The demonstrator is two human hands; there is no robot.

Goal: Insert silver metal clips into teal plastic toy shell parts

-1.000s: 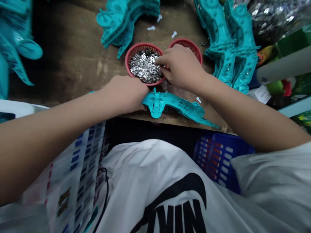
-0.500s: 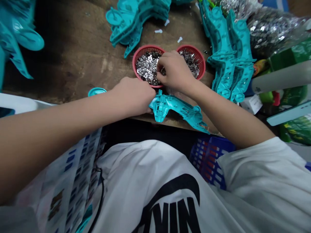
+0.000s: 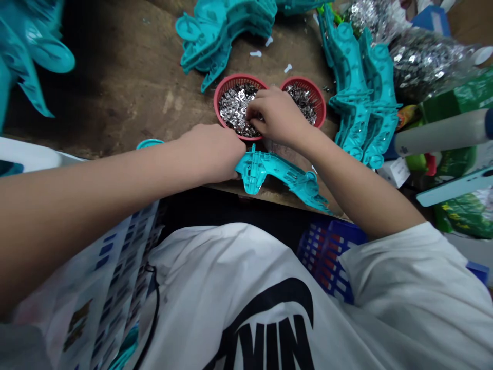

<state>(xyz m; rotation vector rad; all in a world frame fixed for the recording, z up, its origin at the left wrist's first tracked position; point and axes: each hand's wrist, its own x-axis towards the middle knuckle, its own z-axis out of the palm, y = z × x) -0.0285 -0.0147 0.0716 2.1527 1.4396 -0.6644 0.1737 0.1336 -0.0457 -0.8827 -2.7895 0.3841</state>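
Note:
My left hand [image 3: 217,154] is closed around a teal plastic part [image 3: 283,172] at the table's front edge. The part's long arm stretches right, and its round end [image 3: 149,143] shows beyond my left forearm. Above it, my right hand [image 3: 275,113] reaches over the right side of a red basket [image 3: 219,110] filled with small shiny metal clips [image 3: 234,108]. Its thumb and fingertips are pinched together among the clips; whether a clip is between them cannot be made out. A second red basket [image 3: 319,97] of metal pieces stands just beyond that hand.
Stacked teal parts lie at the back [image 3: 231,25], far left [image 3: 34,51] and right [image 3: 354,92]. Bags of metal pieces [image 3: 427,59], a white tube [image 3: 442,131] and a pale phone [image 3: 458,186] are at the right. Below the table edge is a blue basket [image 3: 331,257].
The view has shifted slightly. My right hand stays at the clip basket with its fingers pinched, and my left hand keeps its hold on the teal plastic part.

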